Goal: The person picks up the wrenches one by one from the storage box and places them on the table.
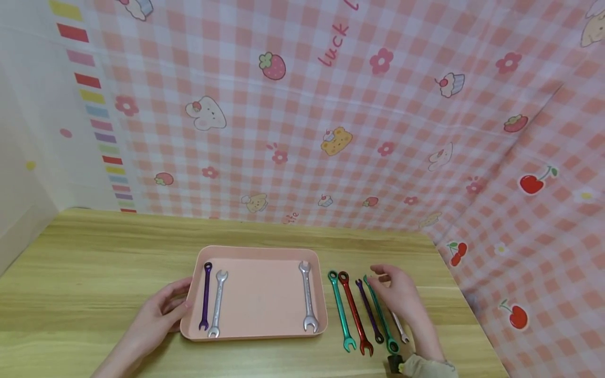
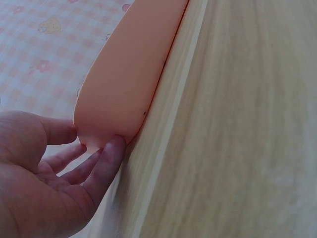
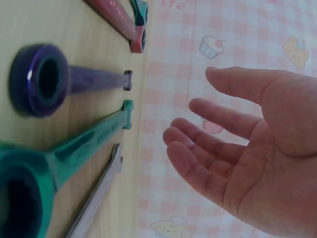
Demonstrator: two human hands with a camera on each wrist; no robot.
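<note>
A shallow pink tray (image 1: 264,299) lies on the table. Inside it, at the left, are a purple combination wrench (image 1: 206,299) and a silver open-end wrench (image 1: 218,304); a second silver wrench (image 1: 308,296) lies along the right wall. My left hand (image 1: 158,312) holds the tray's left side, thumb at the rim and fingers against the outer wall. My right hand (image 3: 247,148), fingers loosely bent and holding nothing, hovers over a row of wrenches: green (image 1: 341,312), red (image 1: 355,315), purple (image 3: 94,79), another green (image 3: 89,141) and silver (image 3: 96,193), partly hidden by the hand.
The wood-grain table (image 1: 118,252) ends at a wall hung with pink checked cloth (image 1: 302,105), which also covers the right side. A pale wall (image 1: 23,131) stands at the left. A dark object (image 1: 395,363) shows at the right cuff.
</note>
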